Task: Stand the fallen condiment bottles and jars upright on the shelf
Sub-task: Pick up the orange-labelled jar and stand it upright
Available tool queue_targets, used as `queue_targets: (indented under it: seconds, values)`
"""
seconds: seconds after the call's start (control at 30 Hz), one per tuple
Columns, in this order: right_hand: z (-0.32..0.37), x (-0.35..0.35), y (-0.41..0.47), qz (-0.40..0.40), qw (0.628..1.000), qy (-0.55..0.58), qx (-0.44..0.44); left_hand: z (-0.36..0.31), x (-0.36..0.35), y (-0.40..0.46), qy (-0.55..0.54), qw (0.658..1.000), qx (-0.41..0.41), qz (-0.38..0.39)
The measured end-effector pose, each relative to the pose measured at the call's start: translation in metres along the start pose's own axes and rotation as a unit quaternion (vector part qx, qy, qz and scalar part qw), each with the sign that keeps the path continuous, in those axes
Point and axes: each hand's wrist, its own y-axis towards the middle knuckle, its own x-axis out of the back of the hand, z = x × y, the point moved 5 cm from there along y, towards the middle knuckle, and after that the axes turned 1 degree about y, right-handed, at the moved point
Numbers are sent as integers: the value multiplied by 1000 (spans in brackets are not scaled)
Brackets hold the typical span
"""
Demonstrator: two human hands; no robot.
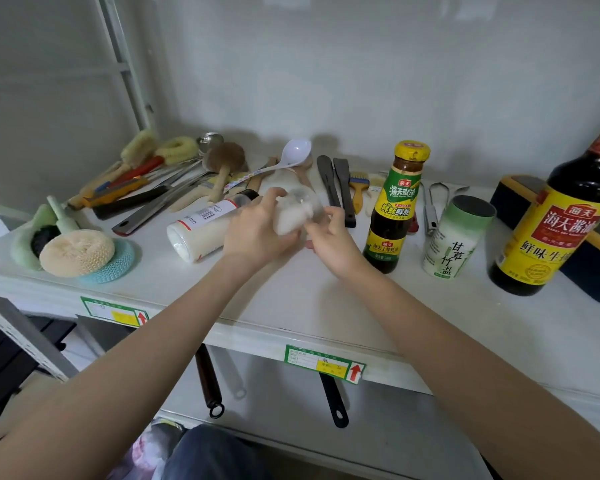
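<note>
Clear plastic is showing between both hands: a small jar (297,211) with white contents is being gripped just above the shelf (291,306), at its middle. The left hand (257,233) is wrapping the jar's left side, fingers curled closed around it. The right hand (329,237) is pinching the jar's right end with its fingertips. The jar's long axis is appearing to run tilted, from lower left up toward the back right; motion blur is making the exact tilt and which end is the lid hard to tell. Whether the base is touching the shelf cannot be told, since the hands are covering it.

Just left of the left hand, touching or nearly touching it, a white bottle (205,230) is lying on its side, base toward the camera, dark cap pointing back right. The left hand is the nearer one for it.

Right of the hands, the sauce bottle (395,209), salt tub (454,237) and soy bottle (561,216) are standing upright. The soy bottle's top is being cut off by the frame edge.
</note>
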Motion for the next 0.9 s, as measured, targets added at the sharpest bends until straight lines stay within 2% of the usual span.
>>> queue_targets:
  seconds: [0.07, 0.17, 0.27, 0.4, 0.57, 0.63, 0.7, 0.77, 0.9]
  values:
    - [-1, 6, 0, 5, 1000, 14, -12, 2, 3, -1, -118, 992, 33, -10]
    - [3, 9, -5, 27, 997, 69, -3, -1, -1, -4, -313, 946, 62, 47]
    - [9, 10, -11, 50, 992, 106, 55, -8, -8, -8, -393, 913, 58, 96]
    - [9, 15, -21, 58, 990, 54, 115, -17, -9, -6, -408, 904, 48, 116]
    - [4, 13, -25, 13, 994, -22, 109, -24, -4, -2, -368, 919, 22, 139]
    - [0, 13, -23, 5, 995, -34, 97, -25, 4, 1, -345, 931, 1, 118]
    - [3, 14, -24, -5, 995, -41, 92, -27, 17, 5, -307, 948, -45, 65]
    - [3, 15, -24, 7, 995, -52, 86, -30, 27, 8, -267, 958, -89, 43]
    - [0, 13, -24, 57, 995, -40, 78, -32, 31, 11, -239, 962, -106, 81]
